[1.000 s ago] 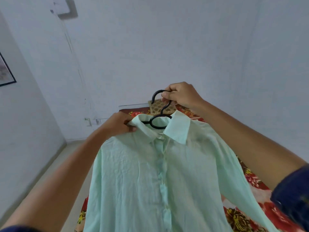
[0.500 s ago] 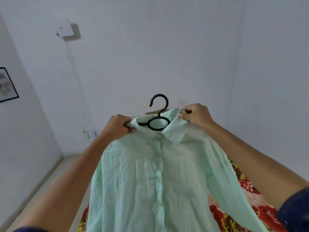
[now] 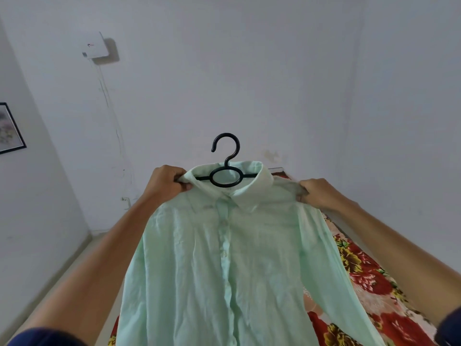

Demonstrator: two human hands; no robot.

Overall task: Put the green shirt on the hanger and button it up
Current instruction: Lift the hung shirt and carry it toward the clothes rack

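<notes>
Shirt [image 3: 232, 265] draped over hanger [image 3: 225, 176], held up at centre, in front of the wall [image 3: 249, 71]. Hanger hook rising above the collar, its ring and crossbar inside the neck opening. Left hand [image 3: 168, 182] at the shirt's left shoulder beside the collar, right hand [image 3: 315, 193] at the right shoulder, one either side of the hanger. Bed cover [image 3: 369, 278] behind and below the shirt, to the right. Wall box [image 3: 96, 48] high up on the left; framed picture [image 3: 10, 128] on the side wall at far left. Floor [image 3: 74, 260] low on the left, below the left arm.
</notes>
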